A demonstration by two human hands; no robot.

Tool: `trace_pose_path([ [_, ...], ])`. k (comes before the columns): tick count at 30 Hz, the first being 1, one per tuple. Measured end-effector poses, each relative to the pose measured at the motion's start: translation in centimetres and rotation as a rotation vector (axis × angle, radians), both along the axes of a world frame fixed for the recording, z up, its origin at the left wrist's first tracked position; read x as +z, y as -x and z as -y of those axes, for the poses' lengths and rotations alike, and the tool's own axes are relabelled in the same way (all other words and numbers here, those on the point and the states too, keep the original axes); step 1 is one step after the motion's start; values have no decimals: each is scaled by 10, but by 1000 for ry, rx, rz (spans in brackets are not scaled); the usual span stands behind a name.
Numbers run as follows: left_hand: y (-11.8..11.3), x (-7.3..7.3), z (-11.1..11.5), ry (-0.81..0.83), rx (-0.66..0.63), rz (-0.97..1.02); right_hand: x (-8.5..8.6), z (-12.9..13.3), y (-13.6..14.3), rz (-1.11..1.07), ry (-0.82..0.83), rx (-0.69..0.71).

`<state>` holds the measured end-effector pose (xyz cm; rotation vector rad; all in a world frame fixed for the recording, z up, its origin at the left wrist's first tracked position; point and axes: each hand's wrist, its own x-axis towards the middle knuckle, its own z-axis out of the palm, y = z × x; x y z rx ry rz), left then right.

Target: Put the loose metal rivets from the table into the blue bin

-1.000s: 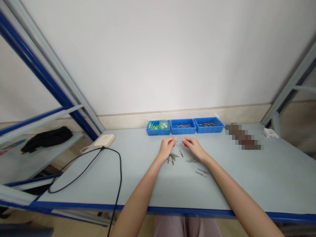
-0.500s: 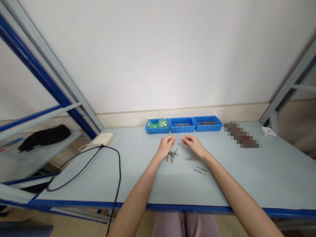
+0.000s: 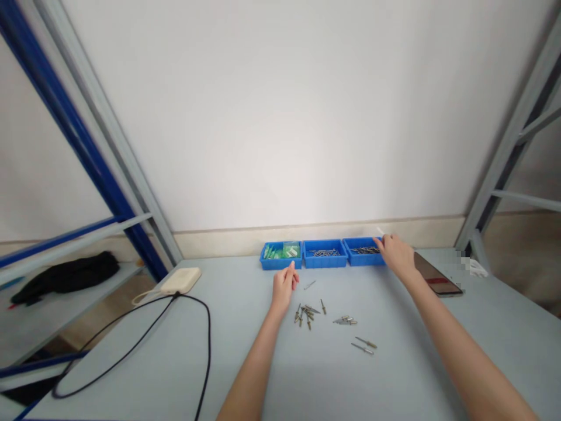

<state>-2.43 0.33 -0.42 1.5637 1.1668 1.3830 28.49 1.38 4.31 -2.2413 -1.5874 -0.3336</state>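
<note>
My left hand (image 3: 284, 286) is closed over the table below the left blue bin (image 3: 281, 265), its fingertips pressed together; anything in them is too small to name. A thin metal pin (image 3: 310, 285) lies just right of it. My right hand (image 3: 394, 252) reaches over the right end of the right blue bin (image 3: 367, 259), which holds dark metal pins; its fingers are partly bent and their grip is unclear. Several rivets (image 3: 307, 314) lie in a loose pile nearer me, with a smaller group (image 3: 345, 320) to the right and two rivets (image 3: 364, 345) closer still.
The middle blue bin (image 3: 325, 261) holds silvery pins. A dark flat device (image 3: 436, 278) lies on the right, beside a white object (image 3: 477, 269). A cream box (image 3: 181, 280) and a looping black cable (image 3: 209, 339) are on the left. Metal frame posts stand at both sides.
My hands have parted. The right has moved right and away to the right bin; the left stays near the pile. A thin pin now lies on the table between them, and the view has tilted up.
</note>
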Motion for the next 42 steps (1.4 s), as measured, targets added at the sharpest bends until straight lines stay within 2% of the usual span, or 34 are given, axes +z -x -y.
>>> trace_pose_path([
  [2,0,1,-1,-6,7,9,-5,14,19,-36,-25,60],
  [6,-1,2,1,-16,11,-22,-23,47,78,-189,158,401],
  [9,-2,0,4,-16,0,-81,-36,64,112,-166,205,507],
  [12,-3,-3,4,-29,-11,-139,-43,70,127,-194,160,584],
  [16,-3,-5,2,-38,-15,-184,-49,68,130,-169,172,813],
  [19,-3,-7,1,-35,-15,-225,-52,64,129,-195,205,779],
  [24,-8,-7,6,-59,-53,-321,-54,63,127,-244,156,734],
  [28,-15,-2,17,-129,1,-395,-51,62,121,-305,78,686],
  [29,-16,-1,20,-130,-25,-420,-50,61,119,-343,55,675],
  [33,-22,4,29,-98,-266,-523,-46,60,113,-451,-41,677],
  [36,-23,4,30,-118,-313,-509,-45,60,112,-471,-71,697],
  [42,-25,5,27,-58,-244,-388,-45,60,113,-460,-53,668],
])
